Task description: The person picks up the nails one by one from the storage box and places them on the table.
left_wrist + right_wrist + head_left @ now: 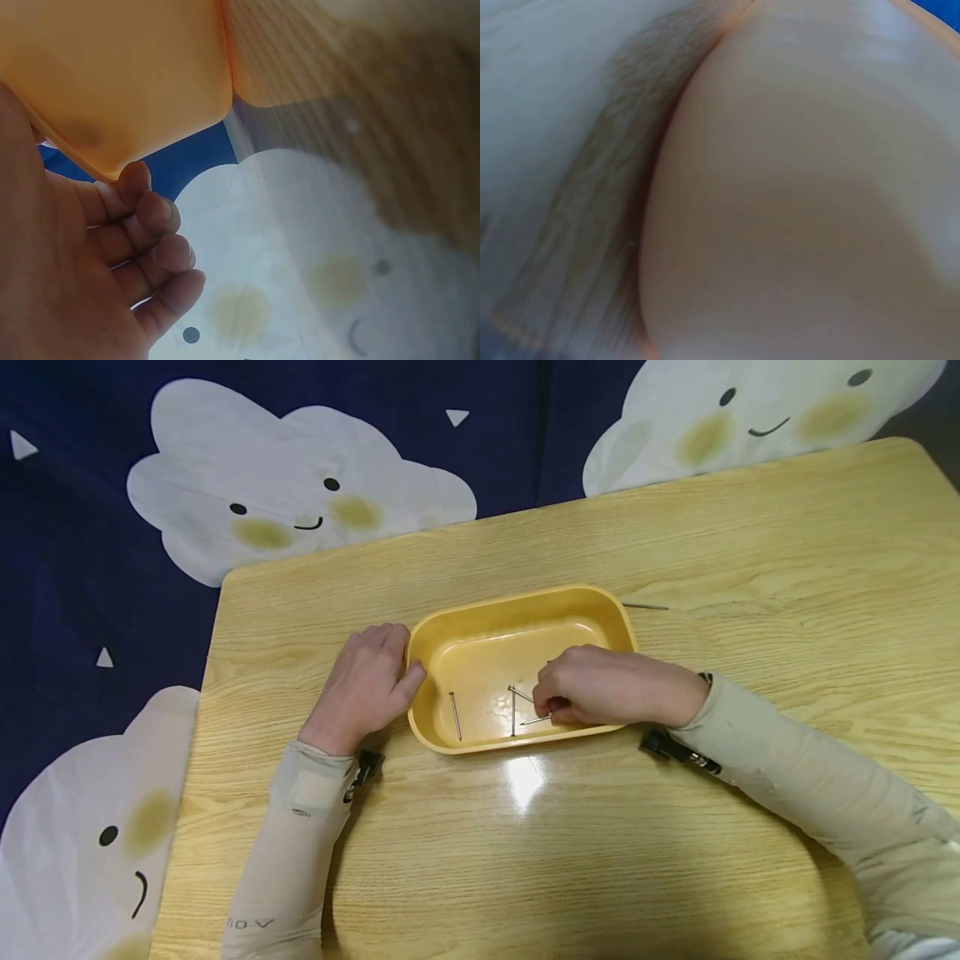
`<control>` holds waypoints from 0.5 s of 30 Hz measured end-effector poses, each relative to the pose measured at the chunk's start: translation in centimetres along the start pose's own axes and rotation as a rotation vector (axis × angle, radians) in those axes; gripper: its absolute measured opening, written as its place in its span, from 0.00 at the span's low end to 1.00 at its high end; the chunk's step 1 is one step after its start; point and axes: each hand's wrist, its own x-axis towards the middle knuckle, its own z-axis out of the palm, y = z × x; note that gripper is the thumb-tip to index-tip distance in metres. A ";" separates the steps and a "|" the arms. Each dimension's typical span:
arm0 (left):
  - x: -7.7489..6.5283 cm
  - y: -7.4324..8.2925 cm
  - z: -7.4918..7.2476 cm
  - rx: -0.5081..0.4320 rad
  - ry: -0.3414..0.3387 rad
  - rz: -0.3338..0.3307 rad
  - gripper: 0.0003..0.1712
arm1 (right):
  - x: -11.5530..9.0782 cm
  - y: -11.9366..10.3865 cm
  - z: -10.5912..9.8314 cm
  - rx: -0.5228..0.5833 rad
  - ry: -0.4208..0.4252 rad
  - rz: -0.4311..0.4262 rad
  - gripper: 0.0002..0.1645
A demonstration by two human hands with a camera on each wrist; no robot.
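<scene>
A yellow plastic tray with rounded corners sits on the wooden table. My left hand grips its left end, thumb over the rim; in the left wrist view the fingers curl against the outer wall. Inside the tray, my right hand reaches down with bent fingers at the right part of the floor. A nail sticks out from its fingertips, seemingly pinched; the fingertips are partly hidden. Close by lie an upright-pointing nail and a slanted nail. Another nail lies farther left.
Outside the tray, one nail lies on the table by the far right corner. A dark blue curtain with smiling clouds hangs behind the table and at its left. The right wrist view mostly shows a blurred tray wall.
</scene>
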 end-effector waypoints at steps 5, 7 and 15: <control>0.0 0.0 0.0 -0.002 0.002 -0.001 0.14 | 0.0 0.0 0.0 0.003 0.007 -0.003 0.09; 0.0 0.0 0.0 -0.002 0.003 -0.002 0.14 | 0.0 0.0 -0.1 0.005 0.009 -0.005 0.10; 0.0 0.0 0.1 -0.002 0.004 -0.004 0.14 | 0.0 -0.1 0.0 0.011 0.009 -0.002 0.09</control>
